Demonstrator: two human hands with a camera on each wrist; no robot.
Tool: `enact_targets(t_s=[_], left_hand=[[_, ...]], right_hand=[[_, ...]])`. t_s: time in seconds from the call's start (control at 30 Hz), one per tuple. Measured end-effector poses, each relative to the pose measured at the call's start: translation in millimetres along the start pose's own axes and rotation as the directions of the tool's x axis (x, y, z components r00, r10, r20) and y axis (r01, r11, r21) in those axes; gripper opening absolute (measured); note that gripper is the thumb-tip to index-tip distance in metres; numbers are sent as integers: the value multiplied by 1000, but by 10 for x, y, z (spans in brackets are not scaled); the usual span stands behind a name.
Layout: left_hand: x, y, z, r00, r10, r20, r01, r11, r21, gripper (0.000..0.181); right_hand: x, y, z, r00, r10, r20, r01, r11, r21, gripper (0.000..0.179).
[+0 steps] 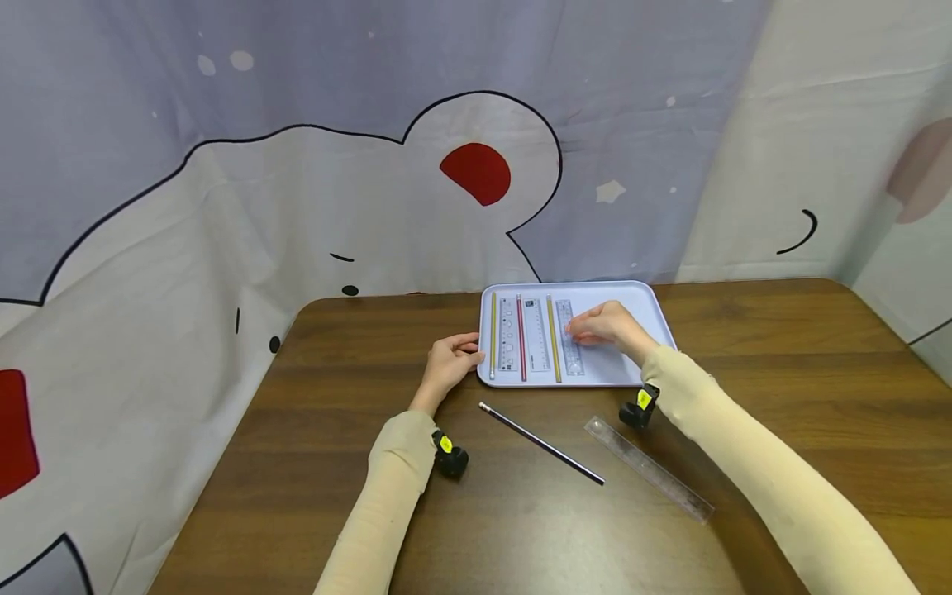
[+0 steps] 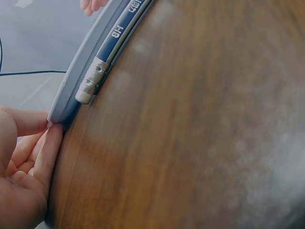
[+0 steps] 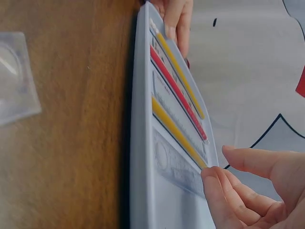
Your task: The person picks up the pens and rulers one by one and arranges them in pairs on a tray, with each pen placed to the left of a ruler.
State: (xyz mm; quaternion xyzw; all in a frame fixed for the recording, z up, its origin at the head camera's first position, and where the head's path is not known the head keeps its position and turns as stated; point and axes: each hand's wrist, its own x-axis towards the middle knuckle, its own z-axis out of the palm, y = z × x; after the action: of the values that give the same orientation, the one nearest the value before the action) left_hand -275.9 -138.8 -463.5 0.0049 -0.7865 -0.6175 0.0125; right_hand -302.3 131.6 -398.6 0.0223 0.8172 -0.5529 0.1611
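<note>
A white tray (image 1: 606, 365) holds a row of pencils and clear rulers. From the left lie a yellow pencil (image 1: 493, 330), a clear ruler (image 1: 508, 335), a red pencil (image 1: 521, 335), a second ruler (image 1: 535, 339), another yellow pencil (image 1: 554, 335) and a third ruler (image 1: 571, 355). My left hand (image 1: 448, 364) pinches the tray's left edge between thumb and fingers. Over the third ruler is my right hand (image 1: 608, 324); in the right wrist view its thumb stands apart from the fingers (image 3: 217, 191), with nothing between them. Whether the fingertips touch the ruler is unclear.
On the wooden table (image 1: 357, 347) in front of the tray lie a dark pencil (image 1: 543, 444) with a white eraser and a loose clear ruler (image 1: 649, 469), both slanting. A printed curtain (image 1: 297, 207) hangs behind the table's far edge.
</note>
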Motion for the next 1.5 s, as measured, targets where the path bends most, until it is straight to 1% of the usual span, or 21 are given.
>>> enact_targets(t_s=[0.2, 0.47, 0.87, 1.13, 1.27, 1.5], left_hand=[[-15, 10, -2, 1000, -10, -1, 10, 1000, -6, 40], [-21, 16, -5, 1000, -15, -1, 15, 1000, -1, 40], [-23, 14, -6, 1000, -6, 0, 6, 1000, 8, 40], [-11, 12, 0, 1000, -3, 4, 3, 1000, -7, 40], [-6, 8, 1, 1000, -3, 6, 3, 1000, -8, 40], [-6, 4, -1, 1000, -5, 5, 5, 1000, -5, 40]], right_hand=[[-41, 28, 60, 999, -11, 46, 9, 1000, 29, 42], [-145, 36, 128, 998, -13, 54, 14, 1000, -6, 39], [-267, 92, 206, 992, -69, 110, 69, 998, 5, 40], [-363, 120, 264, 989, -102, 106, 107, 994, -36, 36], [-410, 125, 308, 984, -127, 123, 134, 990, -48, 36], [-483, 112, 388, 978, -127, 165, 135, 990, -37, 37]])
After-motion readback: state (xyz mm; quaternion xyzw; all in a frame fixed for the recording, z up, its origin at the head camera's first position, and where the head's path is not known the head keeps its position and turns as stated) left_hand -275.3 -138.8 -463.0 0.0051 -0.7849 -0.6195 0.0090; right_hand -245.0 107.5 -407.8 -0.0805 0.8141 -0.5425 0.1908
